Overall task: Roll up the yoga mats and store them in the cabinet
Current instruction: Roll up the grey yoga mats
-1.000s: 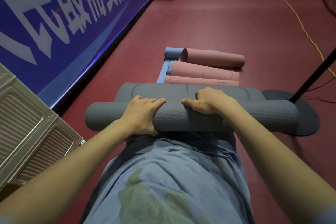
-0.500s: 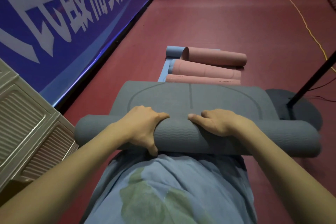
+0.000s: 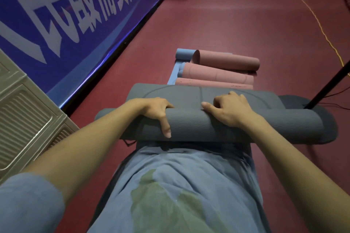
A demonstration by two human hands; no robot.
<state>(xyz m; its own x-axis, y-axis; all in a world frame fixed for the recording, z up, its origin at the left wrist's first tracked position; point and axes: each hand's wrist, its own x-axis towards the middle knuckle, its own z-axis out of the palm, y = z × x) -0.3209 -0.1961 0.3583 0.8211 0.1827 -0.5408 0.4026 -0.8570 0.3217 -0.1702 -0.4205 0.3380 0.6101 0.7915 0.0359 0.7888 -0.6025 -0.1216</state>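
Rolling on, both hands, left hand (image 3: 154, 111) and right hand (image 3: 230, 110), grip the grey mat (image 3: 189, 125), its flat tail shorter; pink mats (image 3: 217, 73) on the floor wait, nothing stored.

pink rolls (image 3: 217, 73) beyond grey mat (image 3: 236, 98)

Bare forearms, a blue short-sleeved shirt (image 3: 181, 185) bearing a faded green print (image 3: 164, 200).

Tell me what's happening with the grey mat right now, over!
Both hands, left and right, grip the grey mat roll. Short flat stretch left unrolled. Pink mats lie just ahead, fan base at the roll's right end.
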